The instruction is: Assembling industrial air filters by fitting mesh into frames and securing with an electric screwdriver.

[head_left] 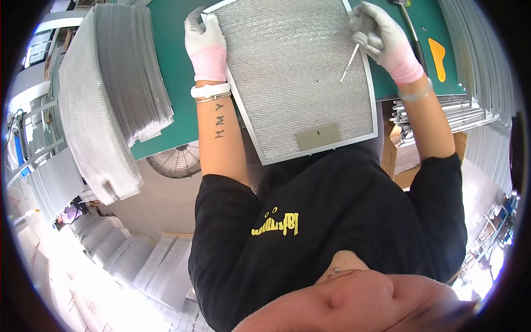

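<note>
A metal mesh filter [298,72] in a thin silver frame lies tilted over the green table's near edge, close to my body. A small olive-grey plate [318,136] sits at its near end. My left hand [204,36], in a white and pink glove, grips the frame at its far left corner, thumb by the edge. At the frame's right side, my gloved right hand [381,39] is closed around a tool with a thin pale shaft [349,63]. That shaft points down over the mesh. Fingers hide most of the tool's handle.
Stacked mesh sheets [130,72] stand on the left of the green table [177,119]. On the right lie a yellow scraper [437,58] and a dark-handled tool [410,27]. Metal strips [437,116] lie beyond my right arm, above a cardboard box [406,177]. A fan [176,160] stands below.
</note>
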A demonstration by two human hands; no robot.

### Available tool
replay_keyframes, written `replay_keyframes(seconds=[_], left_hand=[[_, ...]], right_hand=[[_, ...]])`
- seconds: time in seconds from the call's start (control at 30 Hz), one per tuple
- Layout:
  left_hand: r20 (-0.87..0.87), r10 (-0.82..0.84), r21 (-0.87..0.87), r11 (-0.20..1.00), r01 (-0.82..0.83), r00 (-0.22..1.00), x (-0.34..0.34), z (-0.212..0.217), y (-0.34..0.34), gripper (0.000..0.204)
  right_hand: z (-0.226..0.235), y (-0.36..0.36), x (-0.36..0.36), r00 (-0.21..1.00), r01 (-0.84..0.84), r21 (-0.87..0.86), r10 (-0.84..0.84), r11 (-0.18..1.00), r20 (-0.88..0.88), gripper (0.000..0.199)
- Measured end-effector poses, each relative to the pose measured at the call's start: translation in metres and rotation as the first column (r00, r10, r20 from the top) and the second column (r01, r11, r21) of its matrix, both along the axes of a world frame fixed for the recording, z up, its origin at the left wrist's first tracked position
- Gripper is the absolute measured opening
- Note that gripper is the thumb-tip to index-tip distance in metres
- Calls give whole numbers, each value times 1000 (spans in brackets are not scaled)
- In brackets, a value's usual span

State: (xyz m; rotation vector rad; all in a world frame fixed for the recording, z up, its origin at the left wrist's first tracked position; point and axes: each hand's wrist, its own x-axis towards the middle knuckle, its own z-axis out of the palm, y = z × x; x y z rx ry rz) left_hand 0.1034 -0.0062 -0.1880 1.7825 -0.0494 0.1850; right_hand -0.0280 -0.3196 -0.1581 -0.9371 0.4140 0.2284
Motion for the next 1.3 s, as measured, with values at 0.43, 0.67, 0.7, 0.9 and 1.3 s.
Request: replay_keyframes(seconds=[0.43, 0.67, 0.7, 0.9, 1.3], left_hand=[[-59, 15, 125, 992, -8, 998, 6, -7, 12, 36], [37, -11, 61, 998, 9, 999, 5, -7, 11, 34], [24, 4, 88, 996, -6, 1000, 5, -6, 9, 33], [-57, -30, 1, 1000, 30, 998, 6, -7, 13, 34], [-7, 3, 62, 998, -2, 1000, 6, -9, 15, 35]], right_hand=[[18, 55, -58, 869, 257, -446, -3, 857, 495, 13], [20, 64, -67, 813, 249, -529, 121, 812, 569, 17], [19, 63, -68, 822, 273, -484, 60, 831, 567, 17], [18, 59, -72, 793, 291, -371, -6, 882, 609, 19], [32, 74, -72, 605, 334, -768, 500, 546, 619, 27]])
